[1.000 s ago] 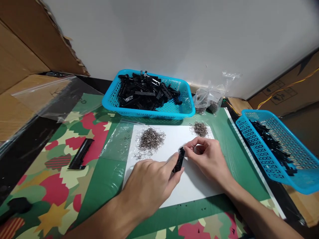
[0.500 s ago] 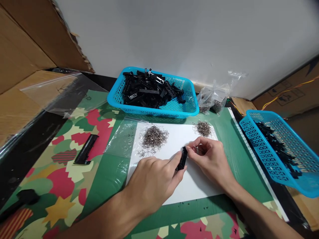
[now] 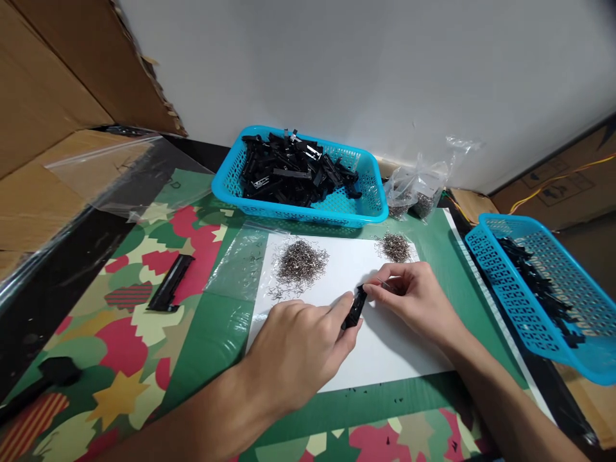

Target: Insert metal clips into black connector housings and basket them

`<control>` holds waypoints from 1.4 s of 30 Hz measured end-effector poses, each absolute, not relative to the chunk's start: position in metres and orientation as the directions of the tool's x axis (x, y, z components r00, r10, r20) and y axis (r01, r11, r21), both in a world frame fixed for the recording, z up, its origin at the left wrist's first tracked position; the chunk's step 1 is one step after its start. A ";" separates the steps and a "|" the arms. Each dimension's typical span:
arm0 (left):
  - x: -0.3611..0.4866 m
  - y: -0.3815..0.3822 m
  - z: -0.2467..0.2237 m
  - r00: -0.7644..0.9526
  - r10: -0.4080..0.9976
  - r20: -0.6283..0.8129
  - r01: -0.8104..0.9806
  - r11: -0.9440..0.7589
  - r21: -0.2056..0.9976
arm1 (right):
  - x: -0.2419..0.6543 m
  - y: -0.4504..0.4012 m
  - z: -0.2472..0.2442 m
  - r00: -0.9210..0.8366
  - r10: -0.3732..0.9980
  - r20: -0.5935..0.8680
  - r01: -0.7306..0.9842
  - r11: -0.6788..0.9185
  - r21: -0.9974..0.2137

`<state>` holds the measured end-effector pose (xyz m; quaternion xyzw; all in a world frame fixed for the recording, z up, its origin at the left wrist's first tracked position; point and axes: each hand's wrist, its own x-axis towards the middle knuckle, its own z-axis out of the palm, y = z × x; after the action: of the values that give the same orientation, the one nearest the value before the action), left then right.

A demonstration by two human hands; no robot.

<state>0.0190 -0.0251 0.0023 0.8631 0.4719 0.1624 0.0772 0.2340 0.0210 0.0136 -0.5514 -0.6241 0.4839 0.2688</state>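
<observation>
My left hand [image 3: 308,340] grips a small black plastic part [image 3: 355,309] between thumb and index finger, above a white sheet [image 3: 337,378]. At the part's upper end, the thumb and index finger of my right hand [image 3: 411,295] are pinched together at or against it. A thin metal wire piece [image 3: 384,282] shows between the right fingers; its full shape is hidden. Beyond the hands, a large pile of tiny bent metal wire pieces [image 3: 301,262] lies on the sheet's left, and a smaller pile [image 3: 395,247] lies at its far right corner.
A blue basket [image 3: 298,217] of black plastic parts stands at the back. Another blue basket [image 3: 500,308] with black parts is on the right. Tied plastic bags [image 3: 418,192] sit behind. At left lie a longer black part [image 3: 171,282] and a black tool [image 3: 58,372].
My right fingertips have shifted slightly at the part's upper end, and the wire piece shows more clearly. The left hand keeps its hold. The whole view has moved a little.
</observation>
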 end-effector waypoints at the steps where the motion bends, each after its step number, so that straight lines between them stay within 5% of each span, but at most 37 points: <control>1: 0.019 -0.025 0.003 0.499 0.843 0.203 0.790 -0.538 0.293 | 0.235 0.021 0.014 -0.263 0.942 -0.209 0.431 -0.079 -0.899; 15: 0.016 -0.022 0.007 0.509 0.843 0.173 0.743 -0.532 0.405 | 0.244 0.025 0.017 -0.321 0.928 -0.191 0.481 -0.014 -0.876; 26: 0.018 -0.022 0.002 0.591 0.775 0.223 0.761 -0.627 0.165 | 0.246 0.024 0.024 -0.181 0.971 0.156 0.407 0.219 -0.887; 32: 0.017 -0.020 0.004 0.588 0.761 0.274 0.751 -0.640 0.165 | 0.253 0.033 0.018 -0.373 0.922 0.105 0.581 0.320 -0.748; 42: 0.017 -0.020 0.005 0.574 0.770 0.278 0.751 -0.630 0.197 | 0.258 0.037 0.012 -0.406 0.913 0.044 0.581 0.295 -0.759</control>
<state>0.0167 -0.0199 0.0053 0.8865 0.4290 0.1709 0.0286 0.2581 0.0370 0.0118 -0.4870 -0.7666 0.3396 0.2444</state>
